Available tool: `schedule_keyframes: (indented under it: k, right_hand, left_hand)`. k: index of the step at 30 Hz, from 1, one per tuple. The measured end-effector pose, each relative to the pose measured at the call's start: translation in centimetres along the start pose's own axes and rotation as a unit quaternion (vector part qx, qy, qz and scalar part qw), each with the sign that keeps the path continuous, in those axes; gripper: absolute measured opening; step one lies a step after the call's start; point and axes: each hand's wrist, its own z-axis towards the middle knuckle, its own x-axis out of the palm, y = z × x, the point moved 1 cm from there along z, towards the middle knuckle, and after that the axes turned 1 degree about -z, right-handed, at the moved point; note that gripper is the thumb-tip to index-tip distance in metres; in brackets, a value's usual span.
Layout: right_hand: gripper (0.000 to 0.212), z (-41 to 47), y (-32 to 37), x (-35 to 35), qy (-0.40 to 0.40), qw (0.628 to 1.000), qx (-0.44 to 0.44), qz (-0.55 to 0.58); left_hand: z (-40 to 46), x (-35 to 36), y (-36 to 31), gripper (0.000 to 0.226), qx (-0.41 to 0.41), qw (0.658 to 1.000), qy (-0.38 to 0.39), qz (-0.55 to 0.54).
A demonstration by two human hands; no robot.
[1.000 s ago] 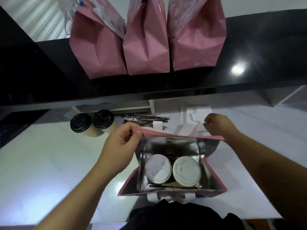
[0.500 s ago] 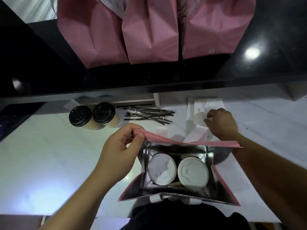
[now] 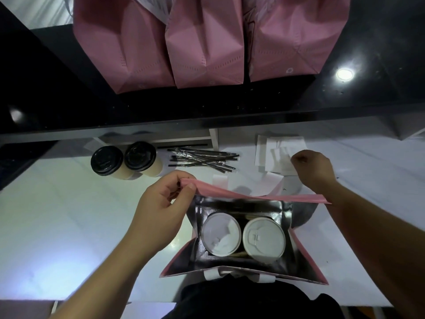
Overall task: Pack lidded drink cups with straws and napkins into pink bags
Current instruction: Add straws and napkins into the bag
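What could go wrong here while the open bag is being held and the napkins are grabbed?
Only the left hand pinches the open bag's rim, so the bag could sag or tip the two white-lidded cups inside. The right hand reaches over the napkins beyond the far edge; pulling back, the forearm could drag that edge. It might also lift several napkins together.

Pink bag [image 3: 253,198], silver lining; white lids [image 3: 264,241]

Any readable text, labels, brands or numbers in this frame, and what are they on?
None can be read.
Pink bags on the shelf: small round marks near the base, too small to read.
Black cup lids: embossed marks, blurred.
White lid in the open bag: moulded shapes only, no letters legible.
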Motion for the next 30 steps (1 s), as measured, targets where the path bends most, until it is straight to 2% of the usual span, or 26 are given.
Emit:
schedule_keyframes:
  k: [8, 10, 13, 15, 17, 20, 30]
  right_hand:
    - [0.020, 0.0, -0.8, 0.8, -0.069, 0.993, 0.058, 0.079]
    - [0.022, 0.0, -0.5, 0.9, -0.074, 0.996, 0.022, 0.037]
    - [0.029, 0.1, -0.1, 1.5, -0.034, 0.994, -0.068, -0.079]
    - [0.025, 0.0, 0.0, 1.9, -0.016, 0.987, -0.105, -0.119]
    - [0.028, -0.1, 0.1, 2.3, -0.003, 0.985, -0.108, -0.136]
    - [0.044, -0.1, -0.1, 2.6, 0.016, 0.983, -0.097, -0.158]
    - [0.020, -0.2, 0.1, 1.6, -0.015, 0.975, -0.170, -0.144]
  left_hand:
    - [0.0, -0.1, -0.1, 0.020, -0.004, 1.000, 0.000, -0.003]
    - [0.0, -0.1, 0.0, 0.022, -0.006, 1.000, 0.001, -0.003]
    - [0.0, -0.2, 0.1, 0.022, -0.007, 1.000, 0.003, -0.003]
    - [0.0, -0.1, 0.1, 0.022, -0.009, 1.000, 0.005, -0.005]
    - [0.1, -0.2, 0.1, 0.023, -0.009, 1.000, 0.006, -0.005]
    - [0.1, -0.2, 0.0, 0.023, -0.008, 1.000, 0.004, -0.002]
    - [0.1, -0.2, 0.1, 0.019, -0.018, 1.000, 0.006, -0.007]
